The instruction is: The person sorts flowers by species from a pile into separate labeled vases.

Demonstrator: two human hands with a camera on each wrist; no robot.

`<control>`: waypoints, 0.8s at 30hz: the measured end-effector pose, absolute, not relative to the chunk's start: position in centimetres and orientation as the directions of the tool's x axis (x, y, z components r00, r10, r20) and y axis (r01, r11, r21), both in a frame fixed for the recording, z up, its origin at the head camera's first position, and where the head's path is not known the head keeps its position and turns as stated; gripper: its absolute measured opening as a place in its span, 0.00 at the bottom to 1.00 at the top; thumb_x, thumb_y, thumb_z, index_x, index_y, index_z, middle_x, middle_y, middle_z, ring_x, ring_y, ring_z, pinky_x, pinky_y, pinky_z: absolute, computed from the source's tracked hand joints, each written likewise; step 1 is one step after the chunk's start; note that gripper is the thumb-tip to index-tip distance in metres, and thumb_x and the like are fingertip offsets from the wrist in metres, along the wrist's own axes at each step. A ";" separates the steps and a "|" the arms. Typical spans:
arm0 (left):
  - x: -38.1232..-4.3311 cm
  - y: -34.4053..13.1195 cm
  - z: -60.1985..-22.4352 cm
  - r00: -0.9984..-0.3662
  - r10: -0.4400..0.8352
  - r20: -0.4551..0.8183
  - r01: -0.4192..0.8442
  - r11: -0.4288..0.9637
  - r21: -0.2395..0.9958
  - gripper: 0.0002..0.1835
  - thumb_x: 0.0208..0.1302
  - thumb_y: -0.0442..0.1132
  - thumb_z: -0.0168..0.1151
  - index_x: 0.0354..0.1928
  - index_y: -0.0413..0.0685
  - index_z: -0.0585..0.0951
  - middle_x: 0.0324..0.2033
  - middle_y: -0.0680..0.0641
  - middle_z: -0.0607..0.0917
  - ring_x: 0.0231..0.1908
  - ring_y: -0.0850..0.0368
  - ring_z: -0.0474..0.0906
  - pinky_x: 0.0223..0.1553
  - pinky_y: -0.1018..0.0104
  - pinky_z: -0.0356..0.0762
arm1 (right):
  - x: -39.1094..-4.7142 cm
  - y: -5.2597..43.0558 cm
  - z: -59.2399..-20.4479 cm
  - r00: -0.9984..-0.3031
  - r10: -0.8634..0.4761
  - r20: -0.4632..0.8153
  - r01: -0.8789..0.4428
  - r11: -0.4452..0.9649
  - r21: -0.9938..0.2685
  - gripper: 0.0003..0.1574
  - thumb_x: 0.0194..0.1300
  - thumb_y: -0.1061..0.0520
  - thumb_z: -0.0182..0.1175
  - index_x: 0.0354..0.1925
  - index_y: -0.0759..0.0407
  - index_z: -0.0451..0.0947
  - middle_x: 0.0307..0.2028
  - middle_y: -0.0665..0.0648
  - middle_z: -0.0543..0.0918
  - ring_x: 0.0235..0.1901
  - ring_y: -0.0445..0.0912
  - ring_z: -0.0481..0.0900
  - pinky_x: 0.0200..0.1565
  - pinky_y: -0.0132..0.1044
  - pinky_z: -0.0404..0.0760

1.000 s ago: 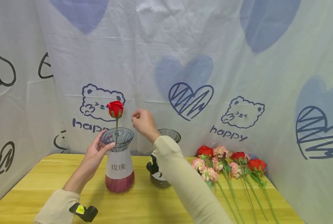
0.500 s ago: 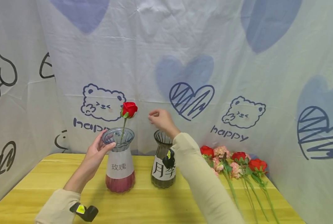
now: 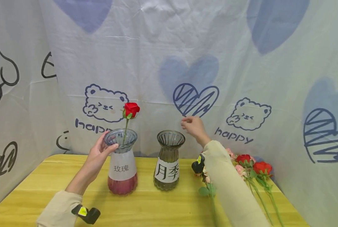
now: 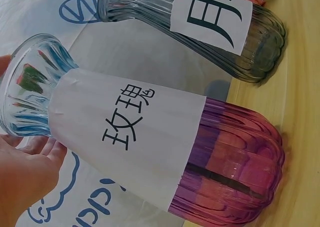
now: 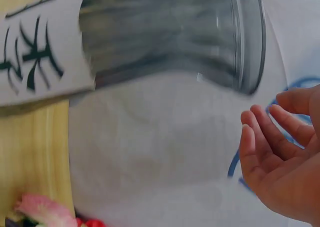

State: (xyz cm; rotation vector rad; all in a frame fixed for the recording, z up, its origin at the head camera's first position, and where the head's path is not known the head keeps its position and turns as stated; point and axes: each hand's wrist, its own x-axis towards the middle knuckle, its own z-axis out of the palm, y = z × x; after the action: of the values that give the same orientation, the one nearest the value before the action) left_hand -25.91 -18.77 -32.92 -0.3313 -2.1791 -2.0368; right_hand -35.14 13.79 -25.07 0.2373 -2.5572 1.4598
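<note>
My left hand (image 3: 99, 151) grips the flared neck of a glass vase (image 3: 122, 170) with a pink lower part and a white paper label. One red rose (image 3: 131, 110) stands in that vase, leaning right, its dark stem showing through the pink glass in the left wrist view. To the right is a grey glass vase (image 3: 166, 173) with its own label; no flower shows in it. My right hand (image 3: 195, 127) hovers in the air just right of its rim, fingers loosely bent, holding nothing. In the right wrist view, the right hand's fingers (image 5: 272, 142) are apart from the grey vase's rim.
Red roses (image 3: 262, 168) and pink flowers (image 3: 240, 170) lie on the yellow wood-grain table (image 3: 80, 176) at the right, partly hidden by my right sleeve (image 3: 228, 179). A white cloth (image 3: 149, 37) with blue drawings hangs behind the table and along its sides.
My right hand has moved right, from beside the rose past the grey vase, uncovering it. The rose has tipped to the right in its vase. My left hand has stayed on the pink vase.
</note>
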 end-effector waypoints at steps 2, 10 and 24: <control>-25.9 -18.7 -32.9 -0.965 0.064 0.253 0.256 0.057 0.965 0.45 0.71 0.43 0.54 0.77 0.49 0.36 0.74 0.36 0.46 0.72 0.40 0.41 0.70 0.47 0.41 | -35.2 14.8 -25.3 -0.973 -0.037 0.226 -0.215 0.490 -0.845 0.19 0.69 0.61 0.54 0.54 0.71 0.75 0.50 0.67 0.81 0.48 0.55 0.80 0.46 0.40 0.81; -25.9 -18.7 -32.9 -0.968 0.062 0.245 0.248 0.060 0.967 0.45 0.72 0.43 0.54 0.77 0.48 0.36 0.74 0.37 0.45 0.72 0.41 0.40 0.70 0.47 0.41 | -34.8 18.2 -26.5 -0.990 -0.050 0.134 -0.142 0.476 -0.868 0.21 0.71 0.62 0.51 0.57 0.75 0.71 0.52 0.71 0.79 0.50 0.59 0.79 0.51 0.46 0.79; -25.8 -18.8 -32.8 -0.965 0.069 0.254 0.258 0.059 0.964 0.45 0.71 0.42 0.55 0.77 0.48 0.36 0.74 0.36 0.47 0.72 0.40 0.44 0.70 0.46 0.42 | -32.7 23.4 -29.0 -0.992 -0.084 0.096 -0.124 0.459 -0.880 0.24 0.72 0.59 0.53 0.59 0.74 0.69 0.55 0.71 0.76 0.53 0.58 0.78 0.54 0.45 0.77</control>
State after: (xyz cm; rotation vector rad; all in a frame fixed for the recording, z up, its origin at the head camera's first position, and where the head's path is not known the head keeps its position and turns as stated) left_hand -25.80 -18.80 -32.79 -0.3398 -2.1799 -2.0352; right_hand -32.67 23.36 -29.04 0.1891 -2.6499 1.6023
